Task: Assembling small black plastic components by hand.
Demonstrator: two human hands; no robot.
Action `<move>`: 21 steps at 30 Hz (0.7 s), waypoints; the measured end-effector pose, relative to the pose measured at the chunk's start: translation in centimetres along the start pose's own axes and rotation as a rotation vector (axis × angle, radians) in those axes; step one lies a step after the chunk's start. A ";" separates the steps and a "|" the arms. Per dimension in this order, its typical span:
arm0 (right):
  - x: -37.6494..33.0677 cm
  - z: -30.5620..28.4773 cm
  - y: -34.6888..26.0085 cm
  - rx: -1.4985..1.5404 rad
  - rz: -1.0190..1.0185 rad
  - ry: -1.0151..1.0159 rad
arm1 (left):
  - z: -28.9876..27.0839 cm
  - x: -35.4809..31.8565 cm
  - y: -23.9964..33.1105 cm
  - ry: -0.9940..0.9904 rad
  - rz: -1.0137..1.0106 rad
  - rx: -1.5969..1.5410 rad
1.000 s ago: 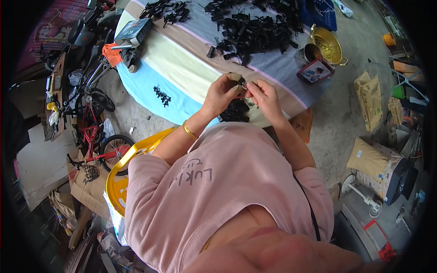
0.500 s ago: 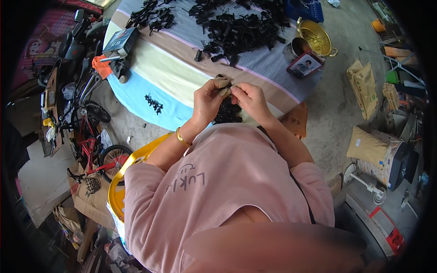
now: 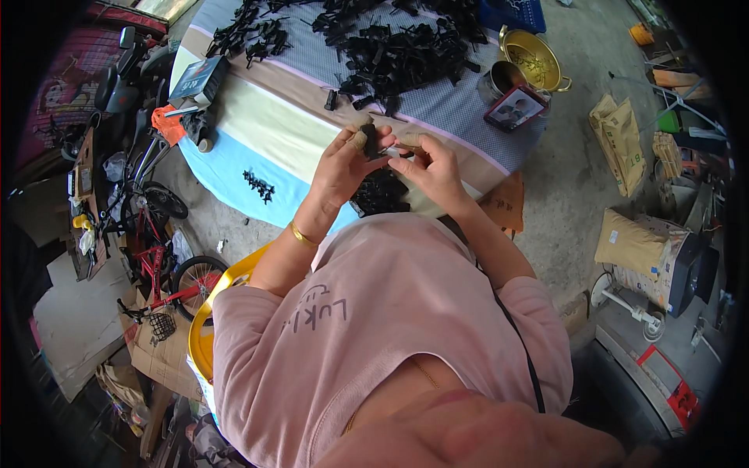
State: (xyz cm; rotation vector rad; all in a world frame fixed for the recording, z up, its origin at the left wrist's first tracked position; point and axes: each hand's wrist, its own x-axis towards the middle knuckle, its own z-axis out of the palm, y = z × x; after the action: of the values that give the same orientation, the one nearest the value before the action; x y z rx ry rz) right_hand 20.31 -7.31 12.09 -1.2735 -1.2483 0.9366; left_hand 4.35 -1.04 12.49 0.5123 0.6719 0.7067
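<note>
In my left hand (image 3: 337,165) I hold a small black plastic part (image 3: 370,140), upright between thumb and fingers. My right hand (image 3: 431,170) is close beside it, thumb and forefinger pinched near the part. Something small and pale shows at those fingertips, too tiny to name. Beige covers sit on some fingertips of both hands. Just below my hands, at the table's near edge, lies a heap of black parts (image 3: 380,192). A far larger pile of black parts (image 3: 402,66) spreads over the striped cloth (image 3: 289,117) beyond.
A short cluster of black pieces (image 3: 259,187) lies at left on the cloth. A box (image 3: 199,80) stands at the left edge. To the right are a gold pot (image 3: 538,64) with small brass-coloured pieces, a metal cup (image 3: 503,78), a phone (image 3: 515,108) and a blue basket (image 3: 511,15).
My hands were together at the fingertips and are now slightly apart. The black part stands more exposed in my left hand, whose fingers have opened out. The view has shifted a little.
</note>
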 end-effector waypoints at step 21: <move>-0.3 0.0 -1.8 0.220 0.155 -0.068 | 0.9 -1.8 -1.5 -0.081 -0.141 0.220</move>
State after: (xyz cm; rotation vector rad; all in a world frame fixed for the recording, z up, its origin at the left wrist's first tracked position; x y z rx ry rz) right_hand 20.03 -7.83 13.79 -1.1833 -1.0758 1.2035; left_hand 4.57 -3.54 12.90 0.6855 0.7066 0.4794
